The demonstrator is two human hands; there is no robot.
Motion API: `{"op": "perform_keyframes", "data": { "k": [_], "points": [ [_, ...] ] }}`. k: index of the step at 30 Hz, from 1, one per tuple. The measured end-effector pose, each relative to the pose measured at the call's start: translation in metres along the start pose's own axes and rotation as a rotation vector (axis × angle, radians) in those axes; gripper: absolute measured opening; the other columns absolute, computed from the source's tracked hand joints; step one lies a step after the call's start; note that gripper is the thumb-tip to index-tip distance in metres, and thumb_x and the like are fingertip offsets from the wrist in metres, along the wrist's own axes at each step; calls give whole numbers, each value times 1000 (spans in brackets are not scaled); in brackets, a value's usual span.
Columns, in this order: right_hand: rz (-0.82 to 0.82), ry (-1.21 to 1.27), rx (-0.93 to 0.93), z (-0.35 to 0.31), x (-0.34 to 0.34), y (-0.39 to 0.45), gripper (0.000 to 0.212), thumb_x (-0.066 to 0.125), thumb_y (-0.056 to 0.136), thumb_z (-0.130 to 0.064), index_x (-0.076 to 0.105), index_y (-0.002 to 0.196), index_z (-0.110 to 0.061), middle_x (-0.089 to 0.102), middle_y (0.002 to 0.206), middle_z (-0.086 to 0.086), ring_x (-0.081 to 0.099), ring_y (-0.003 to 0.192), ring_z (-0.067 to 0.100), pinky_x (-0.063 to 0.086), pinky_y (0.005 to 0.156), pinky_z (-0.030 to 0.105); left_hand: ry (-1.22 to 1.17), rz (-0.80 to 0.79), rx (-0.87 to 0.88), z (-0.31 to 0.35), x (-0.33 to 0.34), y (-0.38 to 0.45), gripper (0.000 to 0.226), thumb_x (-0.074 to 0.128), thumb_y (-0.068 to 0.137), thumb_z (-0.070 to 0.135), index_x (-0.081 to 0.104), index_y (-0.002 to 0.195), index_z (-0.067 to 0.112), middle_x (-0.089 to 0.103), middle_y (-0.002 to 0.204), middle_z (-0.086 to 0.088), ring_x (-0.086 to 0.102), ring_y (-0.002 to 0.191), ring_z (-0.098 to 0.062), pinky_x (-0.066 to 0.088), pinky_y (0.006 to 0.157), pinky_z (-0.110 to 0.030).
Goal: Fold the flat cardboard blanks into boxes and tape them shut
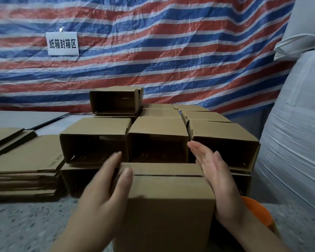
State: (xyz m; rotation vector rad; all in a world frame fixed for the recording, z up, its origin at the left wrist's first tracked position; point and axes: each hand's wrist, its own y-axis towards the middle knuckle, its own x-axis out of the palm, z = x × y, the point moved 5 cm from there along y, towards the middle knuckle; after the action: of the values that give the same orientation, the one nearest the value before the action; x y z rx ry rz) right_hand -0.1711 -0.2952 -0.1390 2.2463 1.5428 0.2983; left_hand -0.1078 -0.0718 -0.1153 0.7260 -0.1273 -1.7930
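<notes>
At the bottom centre of the frame we hold a folded cardboard box [167, 200] between our two hands, its top flaps closed with a thin dark seam running across near the far edge. Our left hand [105, 188] lies against the box's left side, fingers straight and slightly blurred, the thumb resting on the top flap; its grip is open, pressing rather than clasping. Our right hand [216, 180] stands flat against the right side, fingers straight and pointing toward the upper left, also open. Just behind the box, in the middle of the frame, sits a stack of folded boxes [158, 142] lying on their sides with open mouths facing us, three across in the front row and one more box [115, 102] perched higher at the back. At the left edge lies a pile of flat cardboard blanks [24, 164]. All of this rests on a speckled grey floor [25, 224]. A red, white and blue striped tarp [171, 51] fills the upper frame, with a white sign [62, 43] in the upper left. A large white sack [296, 133] fills the right edge, and an orange object [258, 211] shows beside our right wrist.
</notes>
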Motion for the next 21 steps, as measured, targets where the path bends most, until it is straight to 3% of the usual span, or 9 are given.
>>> {"op": "perform_keyframes", "data": {
  "k": [3, 6, 9, 10, 12, 13, 16, 18, 21],
  "points": [
    [24, 37, 9, 2, 2, -2, 66, 30, 86, -75, 49, 140, -41, 48, 147, -28, 38, 136, -13, 38, 94, 1, -201, -58, -119, -19, 9, -9, 58, 36, 66, 75, 37, 123, 65, 32, 120, 56, 32, 108, 29, 28, 97, -17],
    [63, 50, 7, 2, 3, -6, 63, 25, 90, -67, 50, 140, -38, 49, 148, -24, 40, 137, -9, 36, 102, 18, -326, -68, -168, -27, 13, -14, 54, 41, 69, 72, 34, 123, 71, 31, 102, 67, 31, 93, 40, 30, 90, -16],
    [94, 72, 75, 4, 7, -16, 63, 31, 88, -80, 47, 139, -46, 48, 148, -27, 43, 135, -8, 36, 105, 28, -392, -131, -243, -35, 19, -24, 51, 38, 68, 75, 23, 116, 77, 29, 94, 66, 35, 93, 31, 29, 98, -25],
    [88, 102, 120, 3, 9, -20, 76, 40, 78, -87, 42, 141, -46, 46, 148, -25, 44, 136, -3, 39, 103, 29, -389, -148, -237, -38, 20, -27, 51, 37, 68, 77, 21, 116, 78, 27, 98, 65, 34, 101, 25, 27, 104, -30],
    [112, 150, 216, 6, 6, -26, 142, 61, 34, -99, 31, 151, -25, 42, 146, -13, 45, 134, 9, 44, 100, 24, -346, -183, -217, -47, 20, -35, 59, 36, 70, 86, 14, 124, 77, 25, 117, 59, 33, 120, 12, 24, 112, -35],
    [99, 120, 217, 7, 4, -34, 146, 72, 33, -92, 31, 149, -15, 44, 143, -5, 50, 125, 8, 47, 92, 16, -311, -185, -208, -52, 17, -37, 67, 38, 69, 89, 12, 129, 76, 26, 127, 54, 33, 124, 11, 26, 114, -36],
    [111, -31, 196, 13, 9, -47, 42, 59, 98, -36, 40, 135, -35, 60, 133, -12, 63, 92, -12, 48, 66, 4, -270, -199, -187, -54, 17, -41, 47, 36, 76, 83, 22, 121, 82, 37, 126, 54, 36, 116, 27, 35, 103, -26],
    [99, -150, 222, 8, 7, -53, 31, 47, 102, -39, 41, 131, -51, 69, 113, -25, 65, 98, -9, 50, 72, 9, -265, -120, -154, -47, 8, -36, 47, 42, 75, 73, 40, 121, 71, 50, 117, 49, 46, 109, 24, 42, 97, -25],
    [47, -400, 283, -22, 0, -35, 59, 34, 77, -73, 67, 111, -37, 75, 90, -11, 71, 81, 4, 53, 63, 24, -90, -35, -142, -29, -14, -15, 47, 42, 71, 75, 65, 101, 47, 67, 95, 32, 62, 88, 11, 56, 79, -30]
  ]
}}
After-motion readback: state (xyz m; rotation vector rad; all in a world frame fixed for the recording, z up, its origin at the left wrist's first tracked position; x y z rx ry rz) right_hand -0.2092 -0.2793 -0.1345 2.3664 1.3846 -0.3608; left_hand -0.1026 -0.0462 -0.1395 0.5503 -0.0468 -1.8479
